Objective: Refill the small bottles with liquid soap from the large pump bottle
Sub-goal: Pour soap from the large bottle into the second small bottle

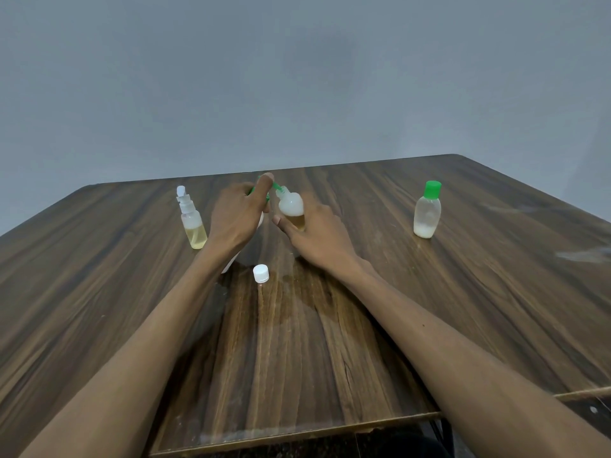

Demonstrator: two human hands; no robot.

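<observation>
My left hand (239,214) covers the top of the large white pump bottle (231,264), with a finger on its green pump head (276,186). The green spout points into the neck of a small clear bottle (291,206), which my right hand (317,238) grips from the right side. That small bottle holds yellowish liquid with white foam above it and has no cap on. A white cap (261,273) lies on the table in front of the two bottles.
A small spray bottle (191,223) with yellow liquid stands left of my left hand. A green-capped small bottle (427,211) with white liquid at its bottom stands far right. The wooden table (330,358) has a wet patch near the cap.
</observation>
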